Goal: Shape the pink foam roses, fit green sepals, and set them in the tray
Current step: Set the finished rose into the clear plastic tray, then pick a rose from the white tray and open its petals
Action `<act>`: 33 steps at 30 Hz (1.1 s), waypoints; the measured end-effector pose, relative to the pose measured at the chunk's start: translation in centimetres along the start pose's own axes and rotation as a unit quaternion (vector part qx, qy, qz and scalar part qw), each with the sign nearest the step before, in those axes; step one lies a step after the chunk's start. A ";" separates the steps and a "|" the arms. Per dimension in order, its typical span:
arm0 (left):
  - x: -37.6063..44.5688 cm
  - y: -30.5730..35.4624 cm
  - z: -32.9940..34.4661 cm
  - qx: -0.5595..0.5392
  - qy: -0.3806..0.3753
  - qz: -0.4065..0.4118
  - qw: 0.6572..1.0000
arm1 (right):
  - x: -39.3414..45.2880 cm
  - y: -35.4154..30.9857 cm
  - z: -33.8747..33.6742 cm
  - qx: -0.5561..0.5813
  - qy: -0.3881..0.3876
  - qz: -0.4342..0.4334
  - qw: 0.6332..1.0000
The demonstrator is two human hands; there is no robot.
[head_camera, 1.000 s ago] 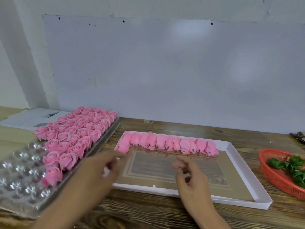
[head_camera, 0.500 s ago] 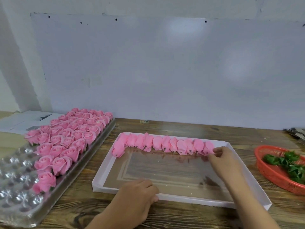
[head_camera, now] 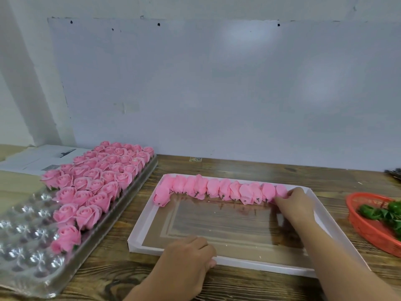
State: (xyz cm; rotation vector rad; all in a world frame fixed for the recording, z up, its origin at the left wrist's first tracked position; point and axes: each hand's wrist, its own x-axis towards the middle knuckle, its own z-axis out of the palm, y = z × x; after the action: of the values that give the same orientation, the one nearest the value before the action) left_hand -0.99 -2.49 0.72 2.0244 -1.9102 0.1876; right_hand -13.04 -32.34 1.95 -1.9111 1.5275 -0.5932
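Note:
A row of unshaped pink foam rose buds point(head_camera: 219, 189) lies along the far side of a shallow white cardboard box point(head_camera: 143, 222). My right hand point(head_camera: 296, 205) reaches to the row's right end, fingers curled round the last bud point(head_camera: 281, 190). My left hand point(head_camera: 191, 257) rests with curled fingers on the box's near rim. Finished pink roses point(head_camera: 95, 181) fill the far part of a clear plastic cell tray point(head_camera: 23, 246) at the left. Green sepals point(head_camera: 386, 211) lie in a red basket point(head_camera: 364, 227) at the right.
The wooden table point(head_camera: 238, 168) runs to a white wall panel behind. Printed papers point(head_camera: 36, 157) lie at the far left beyond the cell tray. A dark object point(head_camera: 393, 173) pokes in at the right edge.
My right hand went from mid-box to the right end of the bud row and closed on the last bud. My left hand drew back from the row's left end to the box's near rim.

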 end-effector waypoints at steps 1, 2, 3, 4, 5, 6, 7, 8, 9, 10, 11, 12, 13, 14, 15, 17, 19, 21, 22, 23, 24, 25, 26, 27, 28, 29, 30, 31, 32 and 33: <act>0.1 0.0 0.0 -0.004 0.005 0.002 1.000 | 0.3 0.1 0.2 0.000 0.003 0.005 1.000; 0.0 0.0 0.1 -0.007 0.004 0.000 1.000 | 0.4 0.2 0.2 0.000 0.010 0.005 1.000; 0.0 0.0 0.2 0.000 0.009 0.001 1.000 | 0.7 0.3 0.3 0.000 0.019 -0.006 1.000; 0.0 -0.1 0.4 0.009 0.017 0.006 1.000 | 1.0 0.6 0.4 -0.002 0.025 -0.019 1.000; -0.1 -0.1 0.4 0.014 0.023 0.008 1.000 | 1.3 0.9 0.5 -0.006 0.027 -0.030 0.999; 0.0 0.0 0.3 0.008 0.023 0.007 1.000 | 1.6 1.1 0.5 -0.009 0.029 -0.039 0.999; 0.0 0.0 0.3 0.004 0.017 0.004 1.000 | 1.8 1.3 0.5 -0.013 0.033 -0.048 0.998; 0.0 0.0 0.3 0.007 0.020 0.011 1.000 | 2.1 1.5 0.3 -0.013 0.038 -0.054 0.998; 0.0 0.0 0.3 0.001 0.022 0.015 1.000 | 2.2 1.6 0.2 -0.006 0.046 -0.056 0.997; 0.0 -0.1 0.3 -0.008 0.020 0.012 1.000 | 2.1 1.8 -0.1 0.005 0.056 -0.056 0.997; 0.0 -0.1 0.3 -0.017 0.022 0.008 1.000 | 1.9 1.8 -0.4 0.017 0.070 -0.054 0.996; 0.0 -0.2 0.4 -0.021 0.032 0.006 0.999 | 1.5 1.8 -0.8 0.039 0.086 -0.051 0.994; 0.0 -0.1 0.3 -0.024 0.039 0.000 0.999 | 1.1 1.7 -1.2 0.080 0.093 -0.048 0.991; -0.1 0.0 0.2 -0.037 0.040 -0.015 0.998 | 0.6 1.7 -1.5 0.152 0.081 -0.042 0.984; -0.1 0.2 0.1 -0.057 0.035 -0.036 0.997 | 0.0 1.5 -1.9 0.246 0.050 -0.038 0.967; 0.2 0.5 0.0 -0.099 0.033 -0.071 0.992 | -1.8 0.8 -2.7 0.425 -0.070 -0.019 0.902; 0.8 0.8 -0.1 -0.153 0.040 -0.114 0.981 | -3.8 -0.3 -3.0 0.543 -0.210 0.022 0.813; 1.9 1.1 -0.5 -0.231 0.048 -0.177 0.955 | -5.9 -1.3 -2.9 0.606 -0.319 0.061 0.727; 2.6 1.3 -0.7 -0.279 0.049 -0.205 0.937 | -6.8 -1.8 -2.6 0.615 -0.360 0.069 0.698; 3.3 1.4 -1.0 -0.336 0.042 -0.224 0.914 | -7.8 -2.1 -2.3 0.616 -0.396 0.075 0.677; 4.1 1.5 -1.2 -0.402 0.029 -0.227 0.887 | -8.7 -2.4 -1.9 0.611 -0.425 0.081 0.663; 4.7 1.6 -1.3 -0.472 0.017 -0.213 0.855 | -9.5 -2.5 -1.6 0.603 -0.449 0.082 0.654; 5.3 1.8 -1.5 -0.529 0.003 -0.190 0.827 | -10.1 -2.7 -1.3 0.596 -0.467 0.079 0.648; 5.8 1.9 -1.6 -0.567 -0.007 -0.167 0.807 | -10.6 -2.7 -1.2 0.592 -0.478 0.074 0.645; 6.1 2.0 -1.7 -0.588 -0.007 -0.152 0.795 | -10.9 -2.7 -1.2 0.589 -0.484 0.068 0.644; 6.3 2.2 -1.6 -0.603 0.004 -0.146 0.784 | -11.1 -2.7 -1.2 0.586 -0.487 0.061 0.645; 6.3 2.2 -1.3 -0.615 0.017 -0.148 0.774 | -11.2 -2.6 -1.3 0.584 -0.486 0.052 0.648; 6.3 2.3 -0.9 -0.624 0.033 -0.151 0.766 | -11.3 -2.5 -1.3 0.582 -0.483 0.044 0.653; 6.3 2.3 -0.4 -0.631 0.048 -0.152 0.759 | -11.4 -2.3 -1.1 0.580 -0.480 0.038 0.657; 6.2 2.4 -0.1 -0.637 0.064 -0.155 0.753 | -11.6 -2.2 -0.9 0.577 -0.478 0.031 0.662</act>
State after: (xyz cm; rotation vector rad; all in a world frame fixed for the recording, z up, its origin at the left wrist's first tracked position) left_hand -2.84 -8.33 3.21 1.1999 -0.9760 -0.8235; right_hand -14.82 -20.89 4.49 -0.8060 0.2658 -0.2619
